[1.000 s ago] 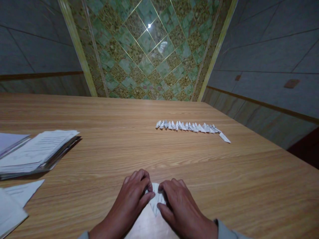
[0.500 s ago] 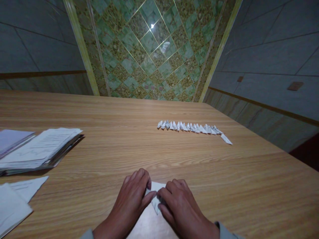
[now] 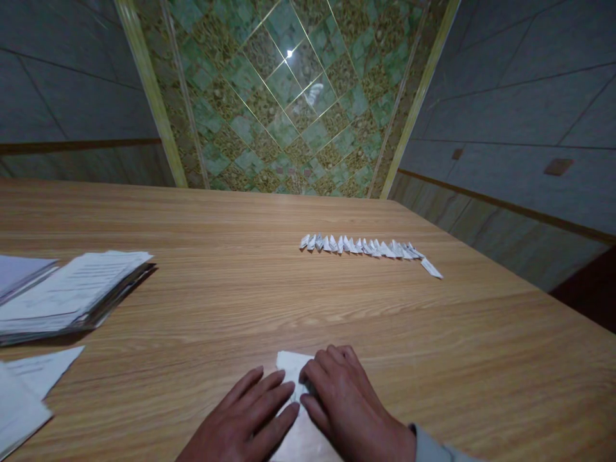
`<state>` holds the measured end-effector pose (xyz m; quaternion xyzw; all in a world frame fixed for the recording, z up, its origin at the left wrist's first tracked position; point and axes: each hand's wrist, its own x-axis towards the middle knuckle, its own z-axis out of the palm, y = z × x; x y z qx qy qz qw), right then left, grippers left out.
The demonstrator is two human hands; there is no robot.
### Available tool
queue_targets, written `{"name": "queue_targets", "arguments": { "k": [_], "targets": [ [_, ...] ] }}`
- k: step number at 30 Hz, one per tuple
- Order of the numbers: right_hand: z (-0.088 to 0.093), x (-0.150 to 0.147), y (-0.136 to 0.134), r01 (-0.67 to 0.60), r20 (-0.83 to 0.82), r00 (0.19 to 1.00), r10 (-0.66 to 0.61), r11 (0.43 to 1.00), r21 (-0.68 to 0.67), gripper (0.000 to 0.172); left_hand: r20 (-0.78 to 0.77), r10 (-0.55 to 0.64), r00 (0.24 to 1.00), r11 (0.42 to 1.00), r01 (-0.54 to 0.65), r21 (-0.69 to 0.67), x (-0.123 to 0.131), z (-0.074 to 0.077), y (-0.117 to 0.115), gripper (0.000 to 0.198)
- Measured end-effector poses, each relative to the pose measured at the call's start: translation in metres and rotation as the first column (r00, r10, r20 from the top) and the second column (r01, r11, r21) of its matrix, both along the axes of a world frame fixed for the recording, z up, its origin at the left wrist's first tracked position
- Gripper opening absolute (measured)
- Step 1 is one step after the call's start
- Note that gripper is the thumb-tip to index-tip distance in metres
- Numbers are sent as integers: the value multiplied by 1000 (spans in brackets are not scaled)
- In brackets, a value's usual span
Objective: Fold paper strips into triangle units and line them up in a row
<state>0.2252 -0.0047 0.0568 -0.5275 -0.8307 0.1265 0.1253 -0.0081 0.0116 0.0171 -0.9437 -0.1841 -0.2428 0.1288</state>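
Note:
A small folded white paper [image 3: 292,363] lies on the wooden table near its front edge, between my hands. My left hand [image 3: 253,410] rests at the paper's left side with its fingers spread and its fingertips on or beside the paper. On the right, my right hand [image 3: 341,398] has curled fingers pressed on the paper's right part, with thumb and forefinger close together. My palms and fingers cover much of the paper.
A row of several small folded paper pieces [image 3: 363,246] stands across the wooden table [image 3: 231,289] further back. A stack of papers [image 3: 72,292] lies at the left, with loose paper sheets [image 3: 19,404] nearer me. Tiled walls rise behind.
My left hand has moved down and left and opened its fingers, uncovering the paper's upper left part. My right hand stays on the paper. The view has shifted slightly.

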Motion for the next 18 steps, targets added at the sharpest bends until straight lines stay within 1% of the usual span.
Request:
{"name": "queue_targets", "arguments": {
  "k": [1, 3, 6, 8, 13, 18],
  "targets": [
    [1, 0, 0, 3, -3, 1000, -3, 1000, -5, 15, 36, -17, 999, 999, 16, 41, -3, -7, 0, 49],
    [2, -1, 0, 6, -6, 1000, -6, 1000, -11, 16, 28, 37, 999, 999, -37, 12, -5, -20, 1, 55],
    [2, -1, 0, 1, -7, 1000, -1, 1000, -6, 17, 21, 47, 999, 999, -48, 13, -4, -31, 2, 40],
    [0, 1, 1, -8, -6, 1000, 8, 1000, 1, 18, 40, 44, 998, 999, -45, 14, -3, -32, 1, 37],
    [-1, 8, 0, 13, 35, 999, -13, 1000, 4, 23, 88, 78, 993, 997, -77, -23, -4, -32, -2, 38],
    [7, 15, -1, 62, 44, 997, -61, 998, -21, 24, 48, 72, 996, 997, -73, 28, -4, -35, -2, 51]
  ]
}}
